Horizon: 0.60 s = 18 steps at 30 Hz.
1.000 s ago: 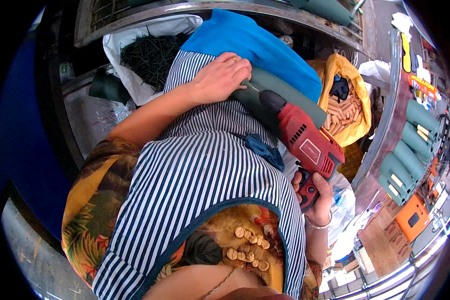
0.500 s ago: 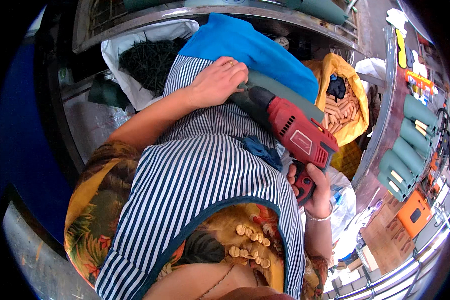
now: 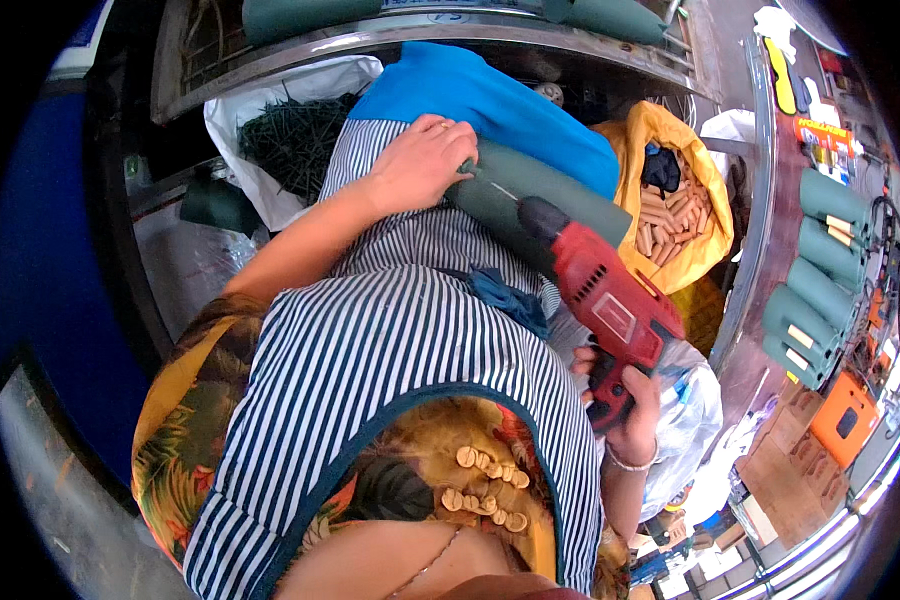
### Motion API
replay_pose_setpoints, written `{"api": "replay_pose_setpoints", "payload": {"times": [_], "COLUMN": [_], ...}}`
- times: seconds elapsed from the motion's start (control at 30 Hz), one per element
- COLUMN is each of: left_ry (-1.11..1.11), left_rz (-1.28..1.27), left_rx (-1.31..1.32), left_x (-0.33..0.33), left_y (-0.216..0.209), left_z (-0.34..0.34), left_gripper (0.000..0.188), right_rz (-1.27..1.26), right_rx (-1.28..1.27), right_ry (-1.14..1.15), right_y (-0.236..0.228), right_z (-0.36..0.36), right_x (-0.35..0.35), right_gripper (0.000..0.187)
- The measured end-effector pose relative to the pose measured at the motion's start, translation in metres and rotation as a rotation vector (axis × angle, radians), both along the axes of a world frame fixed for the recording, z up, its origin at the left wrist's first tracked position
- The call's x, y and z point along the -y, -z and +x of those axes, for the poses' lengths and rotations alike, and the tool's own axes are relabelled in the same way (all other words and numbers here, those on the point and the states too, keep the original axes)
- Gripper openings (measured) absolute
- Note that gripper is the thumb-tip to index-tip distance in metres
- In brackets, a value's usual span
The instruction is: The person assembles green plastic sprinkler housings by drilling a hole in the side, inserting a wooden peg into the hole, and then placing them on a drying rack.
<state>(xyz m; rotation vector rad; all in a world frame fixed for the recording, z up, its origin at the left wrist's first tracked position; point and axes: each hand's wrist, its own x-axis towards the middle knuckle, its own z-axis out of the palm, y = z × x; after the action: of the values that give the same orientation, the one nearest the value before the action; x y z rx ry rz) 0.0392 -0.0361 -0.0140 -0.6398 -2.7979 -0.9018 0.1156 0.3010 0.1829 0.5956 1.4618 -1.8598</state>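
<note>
A dark green cylinder (image 3: 540,195) lies across my lap, slanting down to the right over a blue cloth (image 3: 490,100) and my striped apron. My left hand (image 3: 425,165) is closed round its left end, with the fingertips bent over the end and partly hidden. In my right hand (image 3: 632,405) is a red and black power drill (image 3: 615,295), gripped by its handle. Its chuck points up and left, and a thin bit (image 3: 505,190) shows over the cylinder, apart from my left fingers. Whether the bit touches the cylinder, I cannot tell.
A white sack (image 3: 235,130) of dark green strips stands at the left. On the right, a yellow sack (image 3: 722,190) holds many short tan rods. A metal-edged bench (image 3: 450,38) crosses the far side. Several green cylinders (image 3: 820,285) rest on the right-hand bench.
The drill has drawn back right and downward from the cylinder's left end, and its thin bit now shows. My left hand stays at that end.
</note>
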Motion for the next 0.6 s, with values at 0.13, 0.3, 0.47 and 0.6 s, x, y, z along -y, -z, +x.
{"api": "replay_pose_setpoints", "payload": {"times": [0.13,0.3,0.47,0.6], "left_ry": [0.013,0.030,0.016,-0.004], "left_rz": [0.009,0.018,-0.018,-0.035], "left_rx": [0.005,-0.011,0.033,0.079], "left_x": [0.007,0.000,-0.004,-0.010], "left_y": [-0.003,-0.015,-0.020,-0.026], "left_z": [-0.002,-0.005,-0.007,-0.014], "left_gripper": [0.028,0.034,0.033,0.035], "right_rz": [0.037,-0.056,-0.437,-0.666], "right_rx": [-0.211,-0.309,-0.325,-0.297], "right_ry": [0.135,0.677,0.886,1.064], "right_y": [0.008,0.115,0.247,0.329], "right_z": [0.030,0.012,-0.075,-0.114], "right_x": [-0.057,-0.119,-0.173,-0.213], "right_gripper": [0.062,0.061,0.045,0.044]}}
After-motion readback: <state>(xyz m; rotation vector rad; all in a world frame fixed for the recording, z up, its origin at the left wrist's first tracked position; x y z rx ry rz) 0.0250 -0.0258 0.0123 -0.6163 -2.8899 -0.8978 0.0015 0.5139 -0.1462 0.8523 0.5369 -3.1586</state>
